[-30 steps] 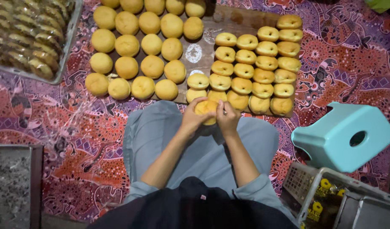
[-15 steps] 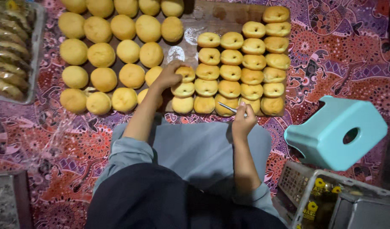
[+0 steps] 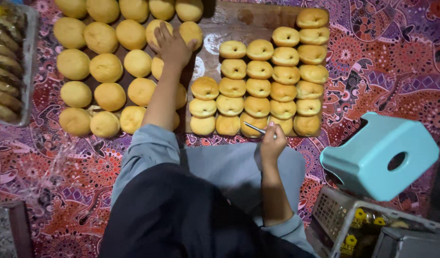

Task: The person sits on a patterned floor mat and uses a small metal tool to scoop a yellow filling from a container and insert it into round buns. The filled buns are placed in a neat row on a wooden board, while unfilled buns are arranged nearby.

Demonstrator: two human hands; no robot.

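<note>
Left hand [image 3: 172, 45] spread on a plain bun [image 3: 158, 33]; right hand [image 3: 271, 143] grip closed around a thin metal tool [image 3: 254, 128].

Buns [image 3: 107, 95]: looking matt and smooth, a soft baked crust, golden yellow.
Holed buns [image 3: 258, 86]: showing the same matt crust, a shade browner on top.
Board [image 3: 229, 21]: appearing as worn wood, dull, with pale floury patches.
Tool [image 3: 253, 128]: glinting like thin metal in the right hand [image 3: 272, 143].
Floor cloth [image 3: 382, 62]: lying as printed fabric, matt, slightly creased.
Stool [image 3: 380, 155]: shining faintly, smooth turquoise plastic.
Sleeve [image 3: 148, 148]: looking like soft woven cloth, matt grey-blue.
Tray [image 3: 31, 62]: looking like dull metal at the rim.
</note>
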